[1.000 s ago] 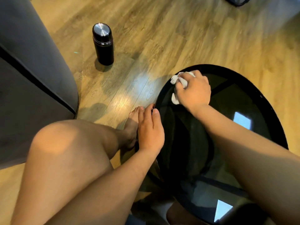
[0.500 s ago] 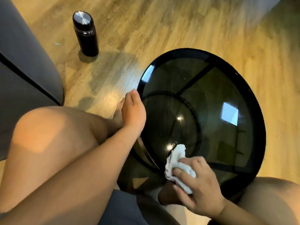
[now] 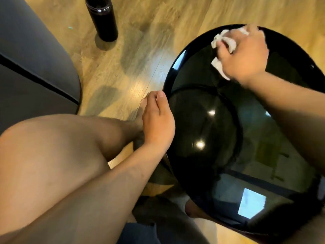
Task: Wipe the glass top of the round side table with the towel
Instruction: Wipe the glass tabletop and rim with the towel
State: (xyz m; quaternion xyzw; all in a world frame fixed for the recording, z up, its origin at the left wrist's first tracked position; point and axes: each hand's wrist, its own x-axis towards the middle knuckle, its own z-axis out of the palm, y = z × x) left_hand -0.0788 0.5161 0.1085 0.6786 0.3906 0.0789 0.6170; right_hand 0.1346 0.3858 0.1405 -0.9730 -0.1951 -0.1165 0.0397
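Note:
The round side table has a dark, glossy glass top that fills the right half of the head view. My right hand presses a crumpled white towel against the glass near the far rim. The hand covers most of the towel, and only white folds stick out at its left side. My left hand rests on the table's left edge, fingers together and curled over the rim. Both of my bare forearms cross the lower part of the frame.
A black insulated bottle stands on the wooden floor beyond the table, upper left. A grey sofa fills the left side. My bare knee and foot lie between sofa and table.
My right hand has swept the towel from the near edge of the glass back to the far rim. The left hand stays on the table's left edge. The camera has moved closer.

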